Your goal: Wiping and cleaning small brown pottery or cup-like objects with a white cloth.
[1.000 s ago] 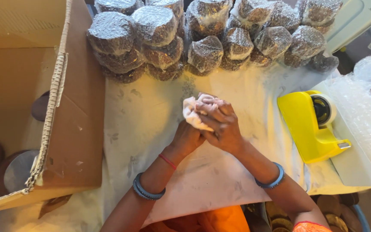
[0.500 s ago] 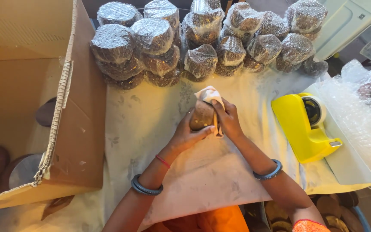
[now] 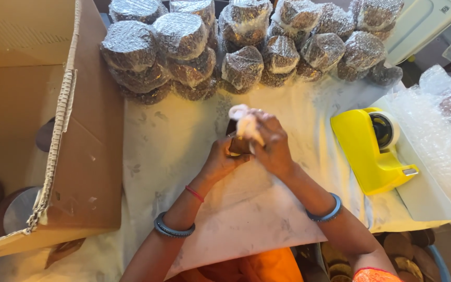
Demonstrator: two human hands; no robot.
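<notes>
**Paper cloth moved off the piece, brown item now exposed between both hands**

Far left: open cardboard box (image 3: 87, 156), flap hanging toward the table; dark round pieces sit inside it, low in the frame. Behind the work area, a stack of bubble-wrapped round bundles (image 3: 184, 36) runs across the top.

Centre: left hand (image 3: 219, 163) cups a small brown object (image 3: 234, 146) from below, fingers curled round it, closed on it. A second ago both hands were balled together around a white wad, the object hidden. Half a second ago the brown surface had begun to show. Now the right hand (image 3: 273, 143) sits on top and beside it, fingers pinched shut on the white crumpled paper (image 3: 246, 122), which sticks up past the knuckles. The object itself has stayed just above the white sheet (image 3: 236, 219) on the table, not resting on it. Reads as wiping or polishing the piece; judgement only.

Right: yellow tape dispenser (image 3: 369, 151), untouched, well apart from the hands. Beyond it, loose bubble wrap (image 3: 439, 136). Neither has moved.
</notes>
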